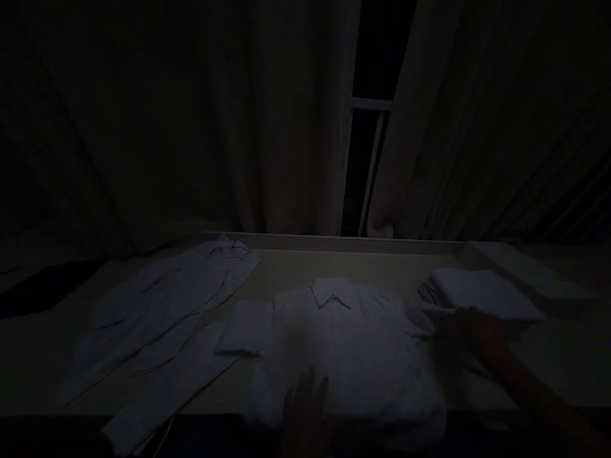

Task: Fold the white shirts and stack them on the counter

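A white polo shirt (344,343) lies flat, front up, collar away from the person, in the middle of the counter (296,264). The left hand (305,407) rests on its near hem, fingers spread and flat, gripping nothing. The right hand (480,334) reaches out to the shirt's right sleeve; in the dark its grip cannot be told. Folded cloth (482,292) sits just beyond it, and a long-sleeved shirt (162,318) lies to the left.

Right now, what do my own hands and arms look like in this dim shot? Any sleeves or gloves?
Both are bare as far as the dark picture shows. The left hand shows ungloved fingers. The right hand leads into a forearm without visible sleeve. Rings, watches or markings cannot be told.
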A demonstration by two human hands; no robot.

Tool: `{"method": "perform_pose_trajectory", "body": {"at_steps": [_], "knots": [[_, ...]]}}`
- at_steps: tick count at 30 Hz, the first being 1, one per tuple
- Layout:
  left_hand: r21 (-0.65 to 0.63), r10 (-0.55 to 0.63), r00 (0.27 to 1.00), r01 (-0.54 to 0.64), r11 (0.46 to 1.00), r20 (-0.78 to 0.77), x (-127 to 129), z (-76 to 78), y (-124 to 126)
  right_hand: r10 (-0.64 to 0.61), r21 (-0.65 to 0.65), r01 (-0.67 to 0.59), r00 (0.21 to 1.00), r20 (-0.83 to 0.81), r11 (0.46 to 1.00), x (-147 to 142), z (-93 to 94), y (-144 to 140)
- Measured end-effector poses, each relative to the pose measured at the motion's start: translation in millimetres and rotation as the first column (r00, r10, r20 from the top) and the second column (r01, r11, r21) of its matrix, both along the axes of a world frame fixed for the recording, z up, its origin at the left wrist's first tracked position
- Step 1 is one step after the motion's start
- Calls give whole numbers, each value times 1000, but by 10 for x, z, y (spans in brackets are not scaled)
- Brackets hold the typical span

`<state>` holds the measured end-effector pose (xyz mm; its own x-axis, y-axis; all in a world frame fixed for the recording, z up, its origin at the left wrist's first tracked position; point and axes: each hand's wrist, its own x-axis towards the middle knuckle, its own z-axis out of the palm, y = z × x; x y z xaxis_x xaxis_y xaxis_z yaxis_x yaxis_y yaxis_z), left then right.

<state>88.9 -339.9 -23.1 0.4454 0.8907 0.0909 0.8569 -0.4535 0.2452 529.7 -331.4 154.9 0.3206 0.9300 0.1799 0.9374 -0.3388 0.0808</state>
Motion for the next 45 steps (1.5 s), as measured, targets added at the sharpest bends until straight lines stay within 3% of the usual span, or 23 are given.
{"method": "perform_pose_trajectory", "body": {"at_steps": [3, 7, 9, 11, 14, 18, 22, 35, 38, 42, 45], "knots": [[40, 61, 996, -64, 997, 57, 28, 152, 200, 174, -55, -175, 984, -31, 983, -747, -432, 184], [114, 80, 989, -94, 989, 124, 144, 455, 882, 392, -31, -410, 890, -234, 912, -1602, -870, 596], [91, 41, 995, -49, 995, 95, 163, 526, 1227, 391, -11, -413, 872, -294, 911, -1832, -1033, 768], [88, 12, 999, -15, 996, 37, 120, 493, 1437, 346, -13, -372, 876, -337, 928, -1965, -1197, 823], [158, 19, 1000, -15, 987, -22, -29, 306, 1422, 318, 2, -340, 879, -356, 941, -2092, -1470, 648], [240, 6, 999, 4, 971, -39, -224, 109, 1033, 340, 84, -331, 891, -301, 940, -2211, -1740, 218], [243, -18, 998, 33, 969, -64, -293, 115, 784, 338, 75, -331, 891, -302, 941, -2243, -1753, 27], [268, 33, 993, -2, 963, -111, -129, 221, 813, 314, 31, -317, 918, -243, 948, -2263, -1596, 9], [286, 26, 994, 7, 958, -111, -124, 245, 833, 327, 9, -337, 907, -264, 941, -2144, -1523, 184], [304, 9, 994, 24, 953, -107, -134, 213, 896, 305, 54, -301, 920, -247, 952, -1838, -1425, 631], [299, 4, 995, 27, 954, -104, -130, 183, 961, 349, 79, -340, 919, -185, 937, -1607, -1472, 926]]}}
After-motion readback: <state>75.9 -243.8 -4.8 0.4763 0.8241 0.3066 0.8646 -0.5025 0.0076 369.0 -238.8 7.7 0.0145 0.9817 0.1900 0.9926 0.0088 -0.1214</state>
